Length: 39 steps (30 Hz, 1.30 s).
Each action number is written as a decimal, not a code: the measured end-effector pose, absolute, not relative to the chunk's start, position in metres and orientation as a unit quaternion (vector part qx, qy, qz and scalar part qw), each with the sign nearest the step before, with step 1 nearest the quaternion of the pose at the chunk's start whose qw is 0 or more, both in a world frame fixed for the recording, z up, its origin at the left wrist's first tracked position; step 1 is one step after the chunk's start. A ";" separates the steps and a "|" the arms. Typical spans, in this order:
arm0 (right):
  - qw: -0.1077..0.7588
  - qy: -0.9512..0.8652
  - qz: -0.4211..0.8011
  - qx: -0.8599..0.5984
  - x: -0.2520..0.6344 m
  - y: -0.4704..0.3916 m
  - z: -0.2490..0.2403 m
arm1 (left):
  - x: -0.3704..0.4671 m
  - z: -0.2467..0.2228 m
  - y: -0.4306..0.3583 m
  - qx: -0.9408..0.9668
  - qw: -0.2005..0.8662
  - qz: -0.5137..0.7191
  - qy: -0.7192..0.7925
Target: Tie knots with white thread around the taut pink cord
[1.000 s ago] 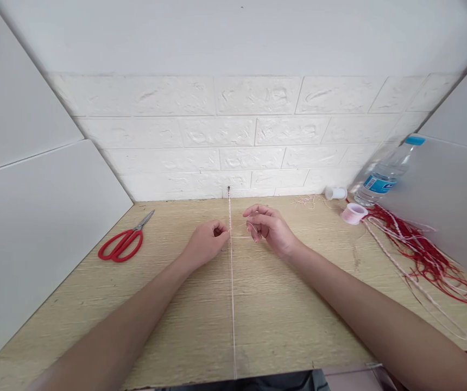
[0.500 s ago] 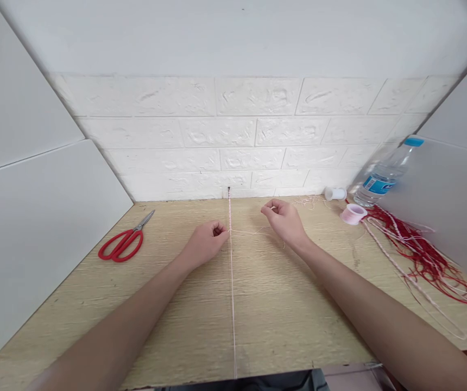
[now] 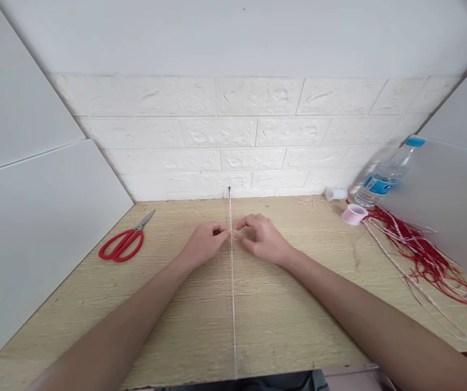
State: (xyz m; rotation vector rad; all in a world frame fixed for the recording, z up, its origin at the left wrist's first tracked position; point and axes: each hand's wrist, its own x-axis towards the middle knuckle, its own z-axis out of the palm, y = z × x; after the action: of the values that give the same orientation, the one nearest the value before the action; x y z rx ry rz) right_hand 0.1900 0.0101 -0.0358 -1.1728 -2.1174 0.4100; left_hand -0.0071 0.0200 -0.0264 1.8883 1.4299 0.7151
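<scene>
Wall, white, brick-patterned (image 3: pixel 176 130): beyond both hands.
Surface, wood-grained (image 3: pixel 168 326): beneath both hands.
Red cords, tangled with pink strands (image 3: pixel 424 255): well right of the right hand.
Bottle, clear, blue-capped (image 3: pixel 384 176): beyond and right of the right hand.
Scissors, red-handled (image 3: pixel 125 239): left of the left hand, blades pointing away.
Right hand (image 3: pixel 266 239): curved, thumb and forefinger apart beside a fine thread (image 3: pixel 239 232); cannot tell whether gripped.
Left hand (image 3: pixel 206 240): thumb and forefinger pinching the cord.
Cord, pale pink (image 3: pixel 233 304): taut between the hands, braided beyond them.
Spools, one pink (image 3: pixel 354 215), one white (image 3: pixel 335 194): right of the right hand.
</scene>
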 end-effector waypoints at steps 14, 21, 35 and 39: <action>0.331 -0.820 0.188 -0.427 0.185 0.012 -0.043 | -0.006 -0.023 0.020 0.706 0.340 0.263 0.563; 0.352 -0.795 0.216 -0.444 0.187 0.018 -0.046 | -0.006 -0.025 0.019 0.720 0.333 0.260 0.551; 0.378 -0.747 0.294 -0.460 0.197 0.022 -0.042 | -0.007 -0.027 0.020 0.723 0.332 0.246 0.553; 0.392 -0.733 0.303 -0.466 0.200 0.024 -0.041 | -0.008 -0.027 0.020 0.723 0.330 0.252 0.552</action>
State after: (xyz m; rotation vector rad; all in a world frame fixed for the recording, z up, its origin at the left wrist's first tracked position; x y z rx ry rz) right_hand 0.1997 0.0236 -0.0410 -1.1821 -1.8610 0.7704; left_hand -0.0076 0.0195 -0.0266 1.8912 1.4428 0.6601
